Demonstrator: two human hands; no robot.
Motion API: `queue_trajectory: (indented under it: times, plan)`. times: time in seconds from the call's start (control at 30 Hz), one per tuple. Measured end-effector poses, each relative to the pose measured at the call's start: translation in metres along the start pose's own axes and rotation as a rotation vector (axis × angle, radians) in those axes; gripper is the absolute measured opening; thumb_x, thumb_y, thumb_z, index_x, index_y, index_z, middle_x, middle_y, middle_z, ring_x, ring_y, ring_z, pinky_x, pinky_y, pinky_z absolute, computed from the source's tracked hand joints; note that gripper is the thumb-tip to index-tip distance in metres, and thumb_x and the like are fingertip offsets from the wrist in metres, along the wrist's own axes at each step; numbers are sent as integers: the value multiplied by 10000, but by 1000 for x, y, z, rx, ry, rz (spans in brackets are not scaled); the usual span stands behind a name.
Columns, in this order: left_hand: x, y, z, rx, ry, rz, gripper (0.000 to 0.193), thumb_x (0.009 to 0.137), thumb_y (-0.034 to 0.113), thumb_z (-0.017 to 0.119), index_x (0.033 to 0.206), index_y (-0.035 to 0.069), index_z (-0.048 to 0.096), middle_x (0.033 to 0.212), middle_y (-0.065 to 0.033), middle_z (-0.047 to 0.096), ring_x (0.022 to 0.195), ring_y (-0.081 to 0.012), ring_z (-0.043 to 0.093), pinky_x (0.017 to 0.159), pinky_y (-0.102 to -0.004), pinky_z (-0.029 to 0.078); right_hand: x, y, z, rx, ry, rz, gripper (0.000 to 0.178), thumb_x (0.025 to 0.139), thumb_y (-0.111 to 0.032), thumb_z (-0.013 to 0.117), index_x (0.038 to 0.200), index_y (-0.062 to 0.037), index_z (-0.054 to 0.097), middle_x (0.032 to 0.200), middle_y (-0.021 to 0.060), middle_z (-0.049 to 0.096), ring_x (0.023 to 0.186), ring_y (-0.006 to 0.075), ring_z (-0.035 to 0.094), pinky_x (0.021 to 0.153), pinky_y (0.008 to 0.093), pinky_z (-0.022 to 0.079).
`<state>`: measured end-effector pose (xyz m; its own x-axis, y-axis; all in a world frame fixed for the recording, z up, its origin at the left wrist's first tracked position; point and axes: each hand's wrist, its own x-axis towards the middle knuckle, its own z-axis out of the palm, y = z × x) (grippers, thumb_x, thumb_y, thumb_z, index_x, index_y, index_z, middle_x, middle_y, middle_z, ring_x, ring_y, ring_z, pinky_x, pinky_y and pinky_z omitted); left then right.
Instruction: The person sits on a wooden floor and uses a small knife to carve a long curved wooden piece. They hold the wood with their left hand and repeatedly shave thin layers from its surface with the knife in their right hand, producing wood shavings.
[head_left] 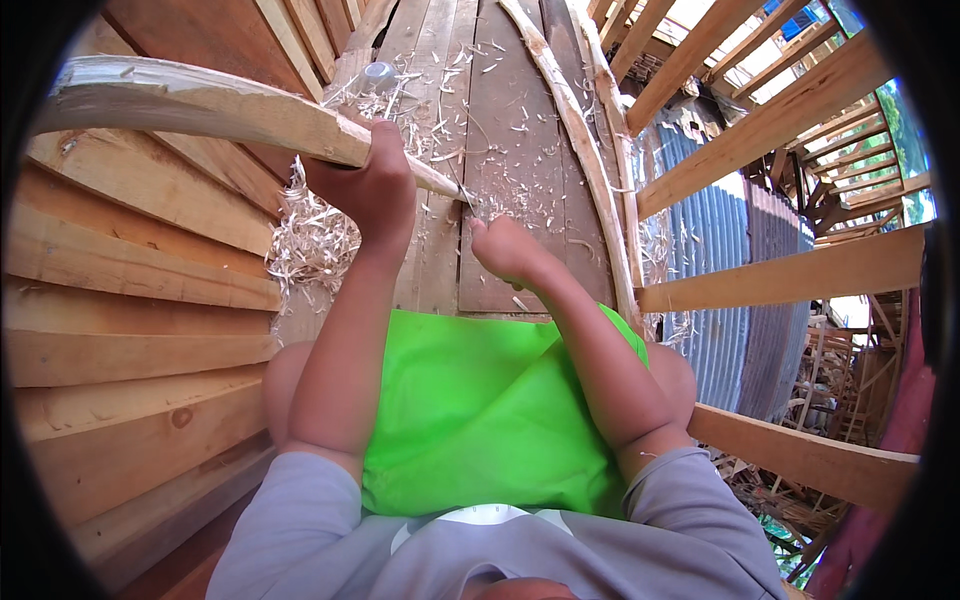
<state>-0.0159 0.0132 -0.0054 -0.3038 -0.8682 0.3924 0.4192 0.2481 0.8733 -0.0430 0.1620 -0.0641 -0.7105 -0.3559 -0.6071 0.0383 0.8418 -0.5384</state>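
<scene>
A long, pale wooden pole (230,108), partly stripped, runs from the left edge toward the middle. My left hand (375,185) is wrapped round it near its thinner end, thumb on top. At that end my right hand (505,250) is closed in a fist around a small knife (470,199). Only a bit of its dark blade shows, close to the pole's tip; the handle is hidden in my fingers. I cannot tell whether the blade touches the wood. Both forearms reach forward over bright green cloth (480,400) on my lap.
Curled wood shavings (312,235) lie heaped at the left and scattered over the plank floor (510,110). A clear plastic container (378,75) stands among them. Another stripped pole (570,110) lies along the right side. Board walls (150,290) and a slatted railing (790,270) flank me.
</scene>
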Motion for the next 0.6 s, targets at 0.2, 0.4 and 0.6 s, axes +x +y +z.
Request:
queue_trajectory:
  times: [0.2, 0.4, 0.6]
  plan:
    - [-1, -2, 11, 21, 104, 98, 210, 705, 34, 645, 860, -18, 513, 764, -69, 583, 716, -182, 578, 747, -324, 480, 6, -14, -12, 100, -63, 11, 541, 1025, -358, 353, 1144, 100, 614, 1065, 298, 657, 901, 377, 691, 736, 474, 577]
    - [-1, 10, -2, 25, -71, 0, 302, 725, 43, 632, 969, -29, 469, 706, -102, 616, 715, -194, 611, 757, -340, 493, -7, -1, -4, -15, -33, 5, 536, 1021, -357, 359, 1139, 93, 625, 1034, 279, 669, 917, 393, 689, 759, 480, 572]
    - [-2, 18, 1, 13, -90, -87, 305, 734, 38, 651, 972, -18, 468, 727, -103, 596, 735, -186, 590, 803, -341, 482, 9, -11, -1, 84, 17, 6, 535, 1016, -368, 378, 1140, 91, 623, 1032, 265, 673, 927, 394, 681, 779, 480, 560]
